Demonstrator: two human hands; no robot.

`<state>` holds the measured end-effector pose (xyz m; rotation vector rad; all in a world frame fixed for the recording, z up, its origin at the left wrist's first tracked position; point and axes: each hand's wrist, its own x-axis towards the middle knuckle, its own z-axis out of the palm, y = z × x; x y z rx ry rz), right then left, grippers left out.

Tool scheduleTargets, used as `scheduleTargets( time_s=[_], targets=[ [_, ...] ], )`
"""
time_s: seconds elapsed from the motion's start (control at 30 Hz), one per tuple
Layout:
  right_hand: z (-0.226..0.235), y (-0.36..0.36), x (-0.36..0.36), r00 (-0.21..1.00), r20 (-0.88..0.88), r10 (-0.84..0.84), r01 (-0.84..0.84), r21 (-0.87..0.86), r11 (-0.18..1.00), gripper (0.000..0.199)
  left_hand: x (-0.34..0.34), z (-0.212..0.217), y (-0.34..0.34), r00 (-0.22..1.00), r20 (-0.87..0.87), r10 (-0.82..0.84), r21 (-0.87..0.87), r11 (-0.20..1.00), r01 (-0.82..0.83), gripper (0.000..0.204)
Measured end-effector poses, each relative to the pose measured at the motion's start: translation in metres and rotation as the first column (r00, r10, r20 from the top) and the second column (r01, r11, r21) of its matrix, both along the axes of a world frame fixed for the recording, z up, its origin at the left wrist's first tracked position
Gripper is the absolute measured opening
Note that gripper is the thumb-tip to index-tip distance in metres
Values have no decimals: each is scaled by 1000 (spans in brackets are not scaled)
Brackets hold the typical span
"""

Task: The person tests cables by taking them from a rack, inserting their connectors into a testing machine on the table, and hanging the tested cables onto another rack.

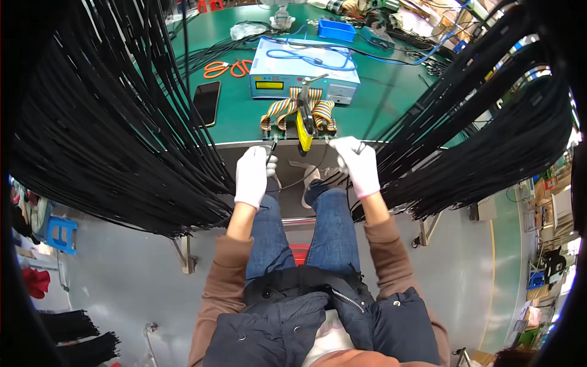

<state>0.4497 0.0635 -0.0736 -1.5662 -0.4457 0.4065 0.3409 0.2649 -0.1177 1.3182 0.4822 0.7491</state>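
Note:
My left hand (251, 174), in a white glove, is closed around one end of a thin black cable (299, 182) at the table's front edge. The cable loops down and across toward my right hand (358, 166), also gloved and closed at its other end. The fingers partly hide both plugs. Just beyond my hands, rainbow ribbon cables (282, 109) run to small connectors along the edge. Between these connectors stands a clamp with a yellow part (303, 131). The ribbons come from a light blue and white box (284, 64), probably a tester, with a blue cable (315, 59) lying on top.
Thick bundles of black cables hang at left (122, 140) and right (489, 140). On the green table (379, 110) are a phone (206, 103), orange-handled scissors (217, 69), a blue tray (336, 30) and loose cables. A blue stool (61, 234) stands at left.

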Motion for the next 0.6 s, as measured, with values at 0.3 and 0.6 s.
scheduleTargets(
  time_s=[0.3,0.6],
  targets=[
    [-37,27,-3,977,-214,-24,52,127,991,16,4,-26,19,881,215,-422,-531,706,468,24],
    [-71,7,1,787,540,-299,278,123,953,19,-32,-54,-19,947,-156,-279,-62,960,273,25]
  ],
)
